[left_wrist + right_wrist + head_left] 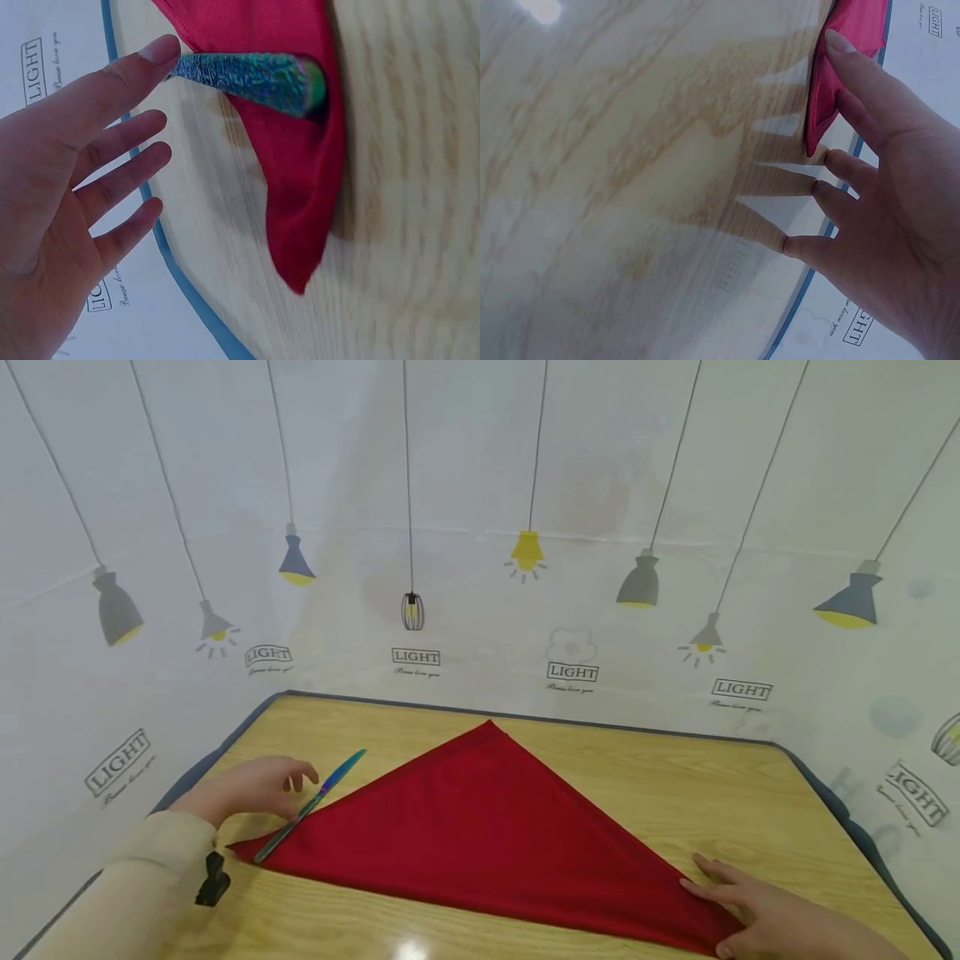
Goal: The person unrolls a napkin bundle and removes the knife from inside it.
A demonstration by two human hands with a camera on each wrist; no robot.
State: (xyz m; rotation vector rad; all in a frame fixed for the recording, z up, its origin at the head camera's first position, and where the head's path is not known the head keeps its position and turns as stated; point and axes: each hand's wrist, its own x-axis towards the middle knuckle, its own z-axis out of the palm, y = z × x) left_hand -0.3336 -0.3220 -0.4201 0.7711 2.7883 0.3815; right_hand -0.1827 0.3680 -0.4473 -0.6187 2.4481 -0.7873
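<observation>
A red cloth napkin lies spread as a triangle on the wooden table, one point facing away. Across its left corner rests a table knife with a shiny rainbow finish; its patterned handle sits on the cloth in the left wrist view. Beside the knife is my left hand, its fingers loosely spread and its thumb tip close to the handle; whether they touch I cannot tell. My right hand rests at the napkin's right corner, fingers fairly straight, thumb and forefinger touching the fabric.
The light wood table has a dark blue edge. Behind it and at both sides hangs a white covering printed with lamps and the word LIGHT. A small black object is at the left wrist.
</observation>
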